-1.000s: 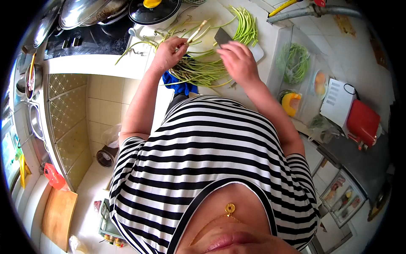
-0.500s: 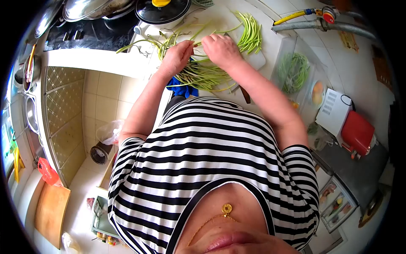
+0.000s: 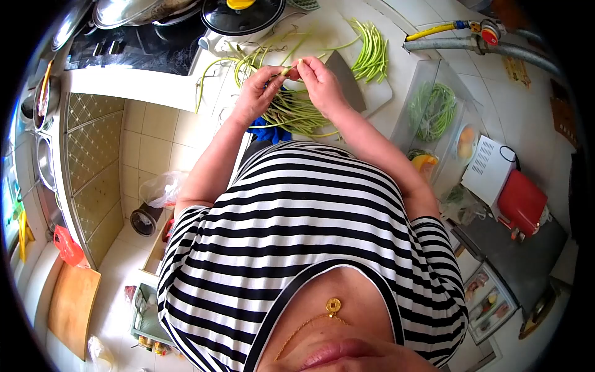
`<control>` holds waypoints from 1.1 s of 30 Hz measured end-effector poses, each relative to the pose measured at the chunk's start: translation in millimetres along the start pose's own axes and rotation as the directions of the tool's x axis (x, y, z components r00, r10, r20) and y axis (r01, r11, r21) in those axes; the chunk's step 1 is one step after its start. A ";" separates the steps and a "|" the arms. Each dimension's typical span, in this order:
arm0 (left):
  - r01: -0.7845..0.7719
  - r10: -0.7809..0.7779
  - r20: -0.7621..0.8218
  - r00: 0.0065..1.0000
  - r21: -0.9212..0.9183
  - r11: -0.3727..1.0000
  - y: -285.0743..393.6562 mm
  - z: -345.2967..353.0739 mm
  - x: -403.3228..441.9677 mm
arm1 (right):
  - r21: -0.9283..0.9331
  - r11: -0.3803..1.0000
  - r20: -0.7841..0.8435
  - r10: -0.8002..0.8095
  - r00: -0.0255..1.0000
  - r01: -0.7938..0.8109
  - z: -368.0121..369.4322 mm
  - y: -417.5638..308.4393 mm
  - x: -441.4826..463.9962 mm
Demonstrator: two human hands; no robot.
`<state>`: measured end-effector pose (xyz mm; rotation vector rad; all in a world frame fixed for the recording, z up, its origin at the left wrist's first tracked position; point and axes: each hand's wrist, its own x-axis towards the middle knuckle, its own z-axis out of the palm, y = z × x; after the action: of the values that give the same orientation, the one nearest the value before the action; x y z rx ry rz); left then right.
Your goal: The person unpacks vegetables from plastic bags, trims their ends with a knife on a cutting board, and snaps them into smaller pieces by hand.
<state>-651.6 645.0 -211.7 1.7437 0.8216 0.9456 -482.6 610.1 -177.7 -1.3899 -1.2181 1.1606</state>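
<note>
Long green stalks (image 3: pixel 296 115) lie in a loose heap on the white counter, just below my hands. My left hand (image 3: pixel 257 93) pinches a green stalk (image 3: pixel 286 71) near its tip. Close beside it, the fingers of my right hand (image 3: pixel 319 85) are pressed together at the stalk's end. A broad grey blade (image 3: pixel 344 79) rests on a white cutting board (image 3: pixel 377 98), right of my right hand. Beyond the board a neat bundle of green stalks (image 3: pixel 370 51) lies on the counter. Part of a blue cloth (image 3: pixel 270 132) shows under the heap.
A lidded pot (image 3: pixel 243 15) and a black stove (image 3: pixel 145 49) are at the upper left. On the right stand a clear bin (image 3: pixel 421 102) with greens, a white appliance (image 3: pixel 489 166) and a red box (image 3: pixel 522 203). Pipes (image 3: pixel 477 43) run along the upper right.
My right hand has moved left from the blade to meet my left hand at the stalk. The pale-ended piece held up earlier no longer shows, and more of the blade is visible.
</note>
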 end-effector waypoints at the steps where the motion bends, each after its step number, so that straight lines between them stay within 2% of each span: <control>1: 0.001 -0.001 0.001 1.000 -0.001 1.000 2.5 1.7 -0.8 | -0.085 0.996 -0.024 -0.001 1.000 -0.001 0.6 0.7 -2.6; 2: 0.077 -0.081 -0.035 0.996 -0.095 0.992 6.2 3.6 -1.4 | -0.085 0.996 -0.023 0.000 1.000 -0.002 0.6 1.7 -5.2; 3: 0.147 -0.162 -0.063 0.985 -0.189 0.971 8.2 4.2 -1.2 | -0.191 0.980 -0.039 -0.054 0.998 0.046 0.0 2.8 -7.0; 4: 0.148 -0.162 -0.062 0.985 -0.190 0.971 5.8 5.4 -2.3 | -0.296 0.951 -0.050 -0.108 0.993 0.089 -1.4 4.5 -8.7; 6: 0.176 -0.226 -0.098 0.969 -0.366 0.914 -2.4 8.1 -5.0 | -0.352 0.935 -0.037 -0.065 0.997 0.048 -10.8 12.9 -8.3; 7: 0.164 -0.219 -0.111 0.969 -0.374 0.913 -3.0 5.8 -3.9 | -0.406 0.914 -0.026 -0.021 0.999 0.008 -15.3 17.6 -9.5; 8: 0.163 -0.218 -0.110 0.970 -0.374 0.913 -4.3 3.1 -0.3 | -0.406 0.914 -0.027 -0.022 0.999 0.009 -17.5 22.3 -12.9; 10: -0.080 0.076 -0.216 0.973 -0.009 0.997 -5.1 -2.2 7.2 | -0.559 0.828 -0.027 0.025 0.999 -0.036 -21.4 34.2 -21.8; 12: 0.151 -0.226 -0.171 0.959 -0.366 0.918 5.5 -10.6 4.3 | -0.603 0.796 -0.020 0.060 0.998 -0.060 -29.4 48.2 -31.1; 14: 0.080 -0.199 -0.201 0.959 -0.484 0.872 8.6 -18.3 8.5 | -0.645 0.760 -0.014 0.097 0.995 -0.083 -38.7 64.9 -40.8; 16: 0.084 -0.194 -0.207 0.959 -0.444 0.892 12.3 -20.9 9.1 | -0.769 0.629 0.133 -0.015 0.991 0.113 -44.6 71.6 -46.1; 17: 0.113 -0.213 -0.177 0.961 -0.454 0.884 13.3 -20.2 8.8 | -0.769 0.629 0.132 -0.015 0.991 0.112 -44.7 69.0 -46.6; 18: 0.142 -0.232 -0.145 0.962 -0.462 0.875 14.1 -19.5 8.0 | -0.822 0.498 0.174 -0.241 0.955 0.275 -45.3 66.0 -47.2; 19: 0.129 -0.209 -0.105 0.972 -0.506 0.853 6.5 -15.9 6.6 | -0.855 0.326 0.236 -0.446 0.863 0.402 -44.0 55.5 -46.1; 20: 0.119 -0.195 -0.083 0.977 -0.548 0.828 4.9 -9.3 6.2 | -0.855 0.326 0.236 -0.446 0.863 0.403 -40.2 40.5 -43.6; 21: 0.138 -0.177 -0.050 0.983 -0.434 0.890 3.6 -5.3 5.3 | -0.714 0.632 0.119 -0.314 0.942 0.301 -34.9 25.0 -40.1; 22: 0.151 -0.163 -0.012 0.987 -0.313 0.938 3.2 -0.9 4.1 | -0.493 0.858 0.045 -0.139 0.989 0.143 -29.7 12.4 -36.7; 23: 0.134 -0.141 -0.007 0.990 -0.254 0.958 4.6 5.7 3.5 | -0.495 0.857 0.042 -0.139 0.989 0.142 -24.8 4.5 -31.9; 25: 0.099 -0.101 -0.014 0.995 -0.131 0.986 3.2 14.8 1.3 | -0.177 0.983 0.020 -0.042 0.999 0.045 -17.1 -3.5 -22.4; 28: 0.080 -0.080 -0.001 0.997 -0.028 0.996 4.2 16.8 2.7 | -0.256 0.964 -0.007 -0.072 0.997 0.067 -16.0 -1.4 -16.0; 31: 0.082 -0.085 0.042 0.995 0.062 0.995 7.3 14.9 4.1 | -0.168 0.986 -0.021 -0.023 1.000 0.019 -15.4 -0.1 -19.1; 33: 0.066 -0.073 0.074 0.995 0.095 0.993 2.6 14.4 5.0 | -0.212 0.977 -0.041 -0.048 0.998 0.038 -18.4 -5.0 -21.6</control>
<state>-636.4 642.3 -211.6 1.8078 0.8823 0.7999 -466.5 588.0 -168.7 -1.5306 -1.3628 0.9863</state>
